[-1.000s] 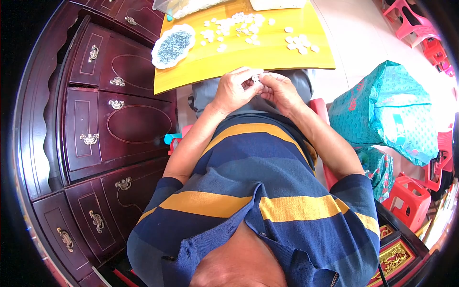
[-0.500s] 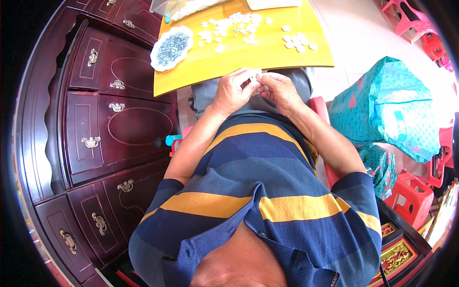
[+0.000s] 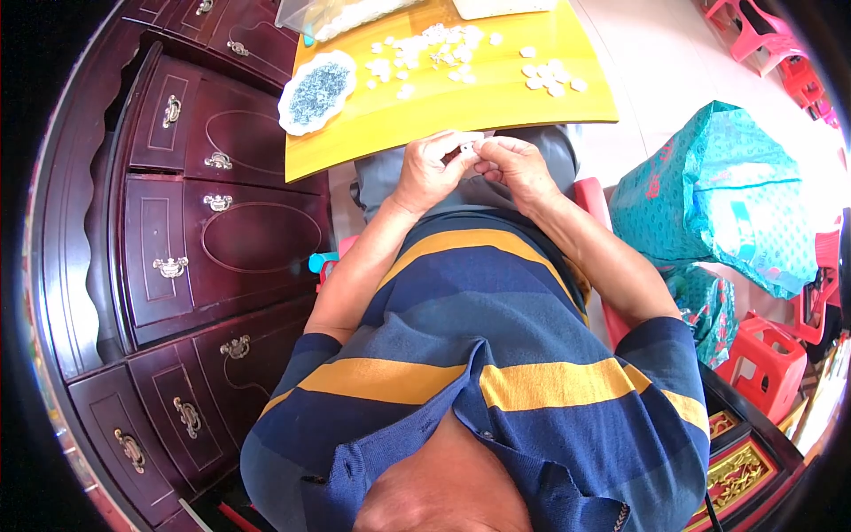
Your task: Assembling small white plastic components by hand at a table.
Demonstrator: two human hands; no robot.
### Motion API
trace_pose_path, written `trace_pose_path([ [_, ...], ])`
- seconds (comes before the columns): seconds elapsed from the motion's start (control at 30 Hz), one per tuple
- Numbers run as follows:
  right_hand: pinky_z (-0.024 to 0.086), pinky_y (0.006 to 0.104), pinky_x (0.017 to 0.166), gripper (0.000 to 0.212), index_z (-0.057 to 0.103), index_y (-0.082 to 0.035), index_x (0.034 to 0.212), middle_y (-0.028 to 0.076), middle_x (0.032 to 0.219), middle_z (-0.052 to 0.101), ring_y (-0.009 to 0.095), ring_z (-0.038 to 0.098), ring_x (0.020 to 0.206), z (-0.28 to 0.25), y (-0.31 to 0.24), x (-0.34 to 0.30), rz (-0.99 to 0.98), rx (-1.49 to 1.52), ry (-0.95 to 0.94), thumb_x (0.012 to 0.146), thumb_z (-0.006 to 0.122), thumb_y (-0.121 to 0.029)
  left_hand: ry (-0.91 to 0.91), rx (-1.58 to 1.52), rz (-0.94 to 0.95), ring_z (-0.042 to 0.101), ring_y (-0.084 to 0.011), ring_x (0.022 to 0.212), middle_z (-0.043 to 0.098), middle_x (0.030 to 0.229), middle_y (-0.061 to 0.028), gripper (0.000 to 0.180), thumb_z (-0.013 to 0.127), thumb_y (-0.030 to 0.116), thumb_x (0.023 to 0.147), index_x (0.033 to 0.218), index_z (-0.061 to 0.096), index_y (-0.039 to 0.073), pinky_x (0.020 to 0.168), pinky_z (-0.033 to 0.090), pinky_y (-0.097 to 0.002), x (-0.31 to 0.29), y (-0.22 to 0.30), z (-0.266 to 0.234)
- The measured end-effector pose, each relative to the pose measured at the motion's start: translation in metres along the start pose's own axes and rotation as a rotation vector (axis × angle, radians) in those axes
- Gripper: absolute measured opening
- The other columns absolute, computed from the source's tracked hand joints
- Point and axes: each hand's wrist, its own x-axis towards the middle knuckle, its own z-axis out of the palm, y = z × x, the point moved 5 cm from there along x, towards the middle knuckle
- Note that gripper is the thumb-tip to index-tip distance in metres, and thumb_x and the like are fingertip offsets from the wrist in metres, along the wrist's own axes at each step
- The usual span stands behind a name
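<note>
Just past the near edge of the yellow table, over my lap, my hands meet at the fingertips. My left hand (image 3: 433, 170) pinches a small white piece (image 3: 467, 147) with a dark spot on it. My right hand (image 3: 516, 167) is closed at its right side, thumb and forefinger pressed together against the piece; anything else between them is too small to make out. On the table (image 3: 425, 106) lie scattered small white pieces (image 3: 448, 55). A separate group of rounded white pieces (image 3: 550, 78) sits to the right. At the left, a white scalloped dish (image 3: 347, 69) holds many tiny dark grey parts.
A clear plastic bin (image 3: 319, 22) and a white tray (image 3: 505, 7) stand at the table's far edge. Dark wooden drawers (image 3: 257, 232) line my left. To my right are a large teal bag (image 3: 709, 195) and red plastic stools (image 3: 764, 368).
My hands stay in nearly the same place, with a small shift of the fingers. The white piece has turned slightly, and its dark spot shows more plainly.
</note>
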Motion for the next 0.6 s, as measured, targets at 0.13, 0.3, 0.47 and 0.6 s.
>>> trace_pose_path([
  [0.13,0.047,0.0229,0.066,0.018,0.074,-0.005,0.095,0.003,0.081,0.07,0.01,0.062,0.071,0.0,-0.001,0.002,-0.042,-0.027,0.003,0.091,0.07,-0.022,-0.054,-0.067,-0.186,0.069,-0.0127,0.079,0.072,0.092,-0.0071,0.021,0.075,0.006,0.085,0.105,0.071,0.0,0.07,0.055,-0.0261,-0.004,-0.013,0.005],
  [0.3,0.048,0.0243,0.067,0.019,0.073,-0.005,0.095,0.002,0.083,0.07,0.009,0.062,0.072,0.0,-0.006,0.002,-0.074,-0.071,0.027,0.092,0.069,-0.023,0.027,-0.176,-0.216,0.065,-0.0082,0.065,0.071,0.083,-0.0039,0.022,0.076,0.005,0.083,0.103,0.068,0.003,0.06,0.052,-0.0224,-0.003,-0.014,-0.001],
  [0.47,0.048,0.0243,0.065,0.019,0.073,-0.005,0.099,0.002,0.086,0.071,0.009,0.061,0.072,-0.001,-0.007,0.002,-0.094,-0.072,0.043,0.092,0.068,-0.022,0.024,-0.102,-0.186,0.065,-0.0088,0.065,0.071,0.081,-0.0041,0.017,0.076,0.007,0.083,0.099,0.07,0.004,0.06,0.052,-0.0235,0.003,-0.014,-0.003],
  [0.6,0.048,0.0225,0.063,0.019,0.07,-0.007,0.097,0.002,0.087,0.071,0.007,0.06,0.07,-0.004,-0.001,0.004,0.032,-0.036,0.013,0.095,0.062,-0.024,0.058,-0.015,-0.21,0.066,-0.0133,0.064,0.07,0.078,-0.0064,0.012,0.075,0.012,0.085,0.092,0.072,0.003,0.061,0.053,-0.0277,0.018,-0.024,-0.006],
])
